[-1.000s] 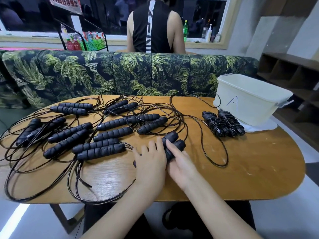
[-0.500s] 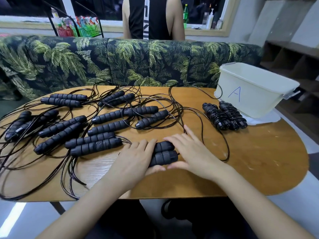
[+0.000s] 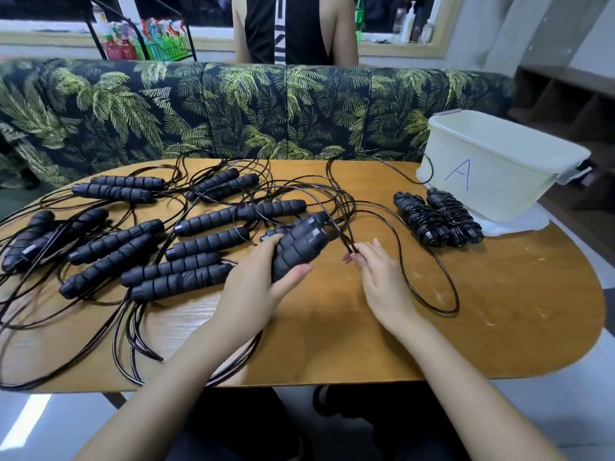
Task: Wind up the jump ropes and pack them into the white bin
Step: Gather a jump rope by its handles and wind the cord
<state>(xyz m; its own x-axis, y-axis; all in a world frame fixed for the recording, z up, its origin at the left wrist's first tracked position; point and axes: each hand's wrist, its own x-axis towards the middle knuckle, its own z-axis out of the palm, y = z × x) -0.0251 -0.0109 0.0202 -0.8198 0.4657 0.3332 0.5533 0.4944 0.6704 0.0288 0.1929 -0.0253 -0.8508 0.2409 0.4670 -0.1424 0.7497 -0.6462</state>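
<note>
Half a second ago both hands lay flat on a pair of handles on the table (image 3: 499, 314). Now the left hand (image 3: 256, 287) has raised that pair (image 3: 299, 247), with its fingers and thumb wrapped round the lower ends and the tops tilted away to the right. The right hand (image 3: 382, 277) has left the handles. Its fingertips now pinch the cord (image 3: 344, 239) just right of the pair, where the strands run down from the handle tops. From there the cord loops out across the wood to the right of the right hand.

The other ropes have not moved. The loose ones (image 3: 179, 281) lie spread to the left of the left hand and beyond it, with their cords tangled. Two wound ropes (image 3: 436, 217) lie beyond the right hand and to its right, side by side. The bin (image 3: 499, 181) stands just past them, farther right, on its lid (image 3: 519, 224).

A blue handwritten "A" (image 3: 461, 173) marks the near wall of the bin. Behind the sofa (image 3: 233, 108) a person (image 3: 293, 28) stands in a black vest. Its white stripe carries lettering too small to read.
</note>
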